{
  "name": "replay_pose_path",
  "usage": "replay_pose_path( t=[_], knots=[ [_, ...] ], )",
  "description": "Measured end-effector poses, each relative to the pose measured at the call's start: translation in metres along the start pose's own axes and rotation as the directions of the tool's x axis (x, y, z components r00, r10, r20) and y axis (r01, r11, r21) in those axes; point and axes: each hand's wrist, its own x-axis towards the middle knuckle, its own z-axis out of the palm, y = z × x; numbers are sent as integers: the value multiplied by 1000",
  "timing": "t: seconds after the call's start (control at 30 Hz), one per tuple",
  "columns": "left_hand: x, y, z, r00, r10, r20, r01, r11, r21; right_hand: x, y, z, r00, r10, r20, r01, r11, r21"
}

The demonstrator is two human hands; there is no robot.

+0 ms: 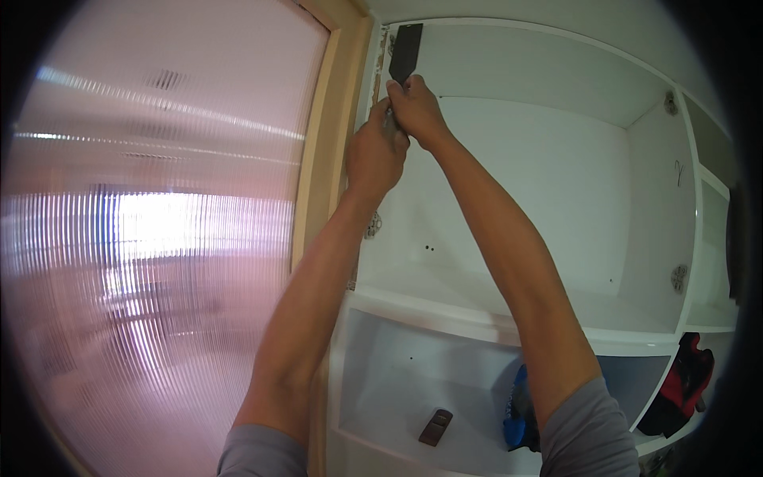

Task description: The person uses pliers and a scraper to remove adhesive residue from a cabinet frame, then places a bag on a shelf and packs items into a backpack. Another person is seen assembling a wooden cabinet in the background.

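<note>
Both my arms reach up to the top left corner of a white cabinet (524,167). A scraper (406,54) with a flat, dark blade points upward against the cabinet's left edge, where the surface looks rough and chipped. My left hand (377,157) is closed around the lower part of its handle, of which only a little grey shows. Just above it, my right hand (416,113) is closed at the base of the blade, its fingers partly hiding the tool. The two hands touch or nearly touch.
Left of the cabinet stands a ribbed translucent panel (159,318) in a wooden frame (317,167). Metal hinges (679,278) sit on the cabinet's sides. The lower shelf holds a dark brown block-shaped object (435,427) and a blue item (517,413). Farther right is a red-and-black bag (682,389).
</note>
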Motion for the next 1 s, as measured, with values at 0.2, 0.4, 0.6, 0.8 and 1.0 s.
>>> replay_pose_path(
  t=[0.2, 0.4, 0.6, 0.8, 1.0],
  knots=[
    [-23, 15, -2, 986, 157, 54, -148, 978, -150, -26, -17, -38, 989, 141, -45, -110, 902, 418],
    [-4, 18, -14, 959, 250, 136, -238, 967, -94, -87, -16, -141, 946, 324, -5, -281, 827, 486],
    [95, 33, -5, 888, 454, 69, -322, 508, 799, -203, -41, -297, 785, 617, 58, -612, 757, 229],
    [181, 4, -15, 818, 540, 198, -362, 215, 907, -297, -40, -354, 717, 697, 28, -685, 696, 214],
    [217, -6, 0, 891, 368, 266, -337, 141, 931, -319, -37, -366, 678, 728, -101, -704, 682, 198]
  ],
)
